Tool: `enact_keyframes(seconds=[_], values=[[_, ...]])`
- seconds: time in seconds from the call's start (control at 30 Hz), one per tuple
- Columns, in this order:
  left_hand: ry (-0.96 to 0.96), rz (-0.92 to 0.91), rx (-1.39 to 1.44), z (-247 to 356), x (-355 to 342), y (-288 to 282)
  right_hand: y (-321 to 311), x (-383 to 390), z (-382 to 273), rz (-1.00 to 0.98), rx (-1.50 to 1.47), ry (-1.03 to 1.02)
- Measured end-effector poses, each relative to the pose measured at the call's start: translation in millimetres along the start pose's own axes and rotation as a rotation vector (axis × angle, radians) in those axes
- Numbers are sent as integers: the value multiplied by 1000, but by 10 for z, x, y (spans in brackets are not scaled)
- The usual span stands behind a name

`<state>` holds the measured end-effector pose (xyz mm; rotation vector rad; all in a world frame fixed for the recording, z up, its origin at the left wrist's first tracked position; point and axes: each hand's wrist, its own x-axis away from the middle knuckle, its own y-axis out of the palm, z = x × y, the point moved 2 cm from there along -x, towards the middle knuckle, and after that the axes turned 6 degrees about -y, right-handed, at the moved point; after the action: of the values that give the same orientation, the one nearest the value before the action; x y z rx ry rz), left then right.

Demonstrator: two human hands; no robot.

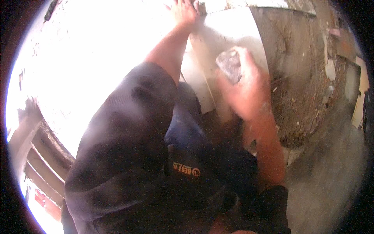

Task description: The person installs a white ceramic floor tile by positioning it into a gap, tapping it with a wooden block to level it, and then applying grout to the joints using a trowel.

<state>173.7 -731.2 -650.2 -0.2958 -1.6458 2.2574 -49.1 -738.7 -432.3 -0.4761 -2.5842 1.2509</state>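
Left hand (185,11) and stone-gripping right hand (245,87) on pale tile (230,29), dusty floor (331,175)

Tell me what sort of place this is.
Probably a building or renovation site: a pale tile under both hands, the right hand gripping a grey lump, rough mortar-like ground strewn with debris.

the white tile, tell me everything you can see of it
The white tile is a large, flat, pale slab with a smooth, matte-looking face and straight edges, lying tilted across the upper middle of the picture. The left hand presses flat near its top left corner; the right hand, closed on a small grey lump, rests on its lower right part. Rough brown mortar lies beside it. Glare hides its left edge.
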Motion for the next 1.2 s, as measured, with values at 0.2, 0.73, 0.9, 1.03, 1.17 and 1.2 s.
enact_keyframes(seconds=[0.2, 0.73, 0.9, 1.03, 1.17, 1.2], values=[[88, 8, -26, -29, 96, -23, -1, -230, 173, 34, 55, -198], [275, -105, -179, 126, 365, -234, -457, 241, -490, -36, -5, -28], [297, -119, -180, 223, 370, -260, -246, 600, 149, 40, 91, -36], [402, 172, 93, -411, 119, 455, -455, 944, 178, 124, -118, -138], [-113, 63, 353, -91, 763, 479, -852, 1455, 379, 94, -3, 3], [-89, 55, 425, -65, 667, 523, -918, 1498, 391, 112, 12, -13]])
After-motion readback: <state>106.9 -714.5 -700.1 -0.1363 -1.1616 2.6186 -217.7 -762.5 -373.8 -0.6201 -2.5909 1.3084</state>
